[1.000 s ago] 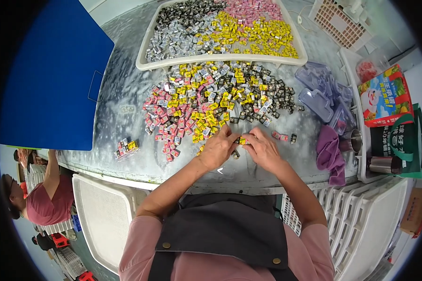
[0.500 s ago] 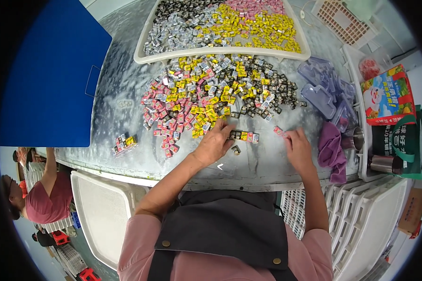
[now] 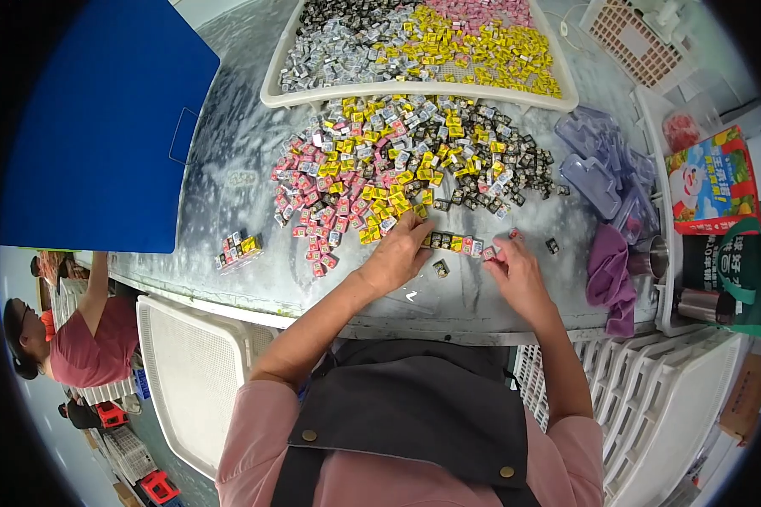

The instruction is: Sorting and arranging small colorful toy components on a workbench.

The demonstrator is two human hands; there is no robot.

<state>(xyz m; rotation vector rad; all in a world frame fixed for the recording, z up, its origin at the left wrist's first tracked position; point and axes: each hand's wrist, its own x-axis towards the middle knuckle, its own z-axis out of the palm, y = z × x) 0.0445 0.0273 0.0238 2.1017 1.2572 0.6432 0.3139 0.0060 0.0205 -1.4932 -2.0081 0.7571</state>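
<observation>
On the metal table a short row of small wrapped candies (image 3: 457, 243), in black, yellow, pink and pale wrappers, lies between my hands. My left hand (image 3: 396, 253) is closed at the row's left end, its fingertips on the candies there. At the right end, my right hand (image 3: 520, 275) pinches a pink candy (image 3: 489, 253) between thumb and fingers. Another reddish candy (image 3: 514, 233) shows at its fingertips; whether it is held I cannot tell. A loose black candy (image 3: 440, 268) lies just below the row, and a second black candy (image 3: 552, 246) sits right of my right hand.
Beyond my hands spreads a mixed heap of candies (image 3: 397, 160), with a white tray (image 3: 423, 92) of more behind it. A small packed group (image 3: 239, 250) lies left. Clear plastic trays (image 3: 590, 183) and a purple cloth (image 3: 610, 279) are right. A blue panel (image 3: 93, 127) stands left; a person works beyond.
My right hand has moved left and nearer to me, bringing a pink candy to the row's right end. My left hand stays at the row. The whole view has shifted slightly.
</observation>
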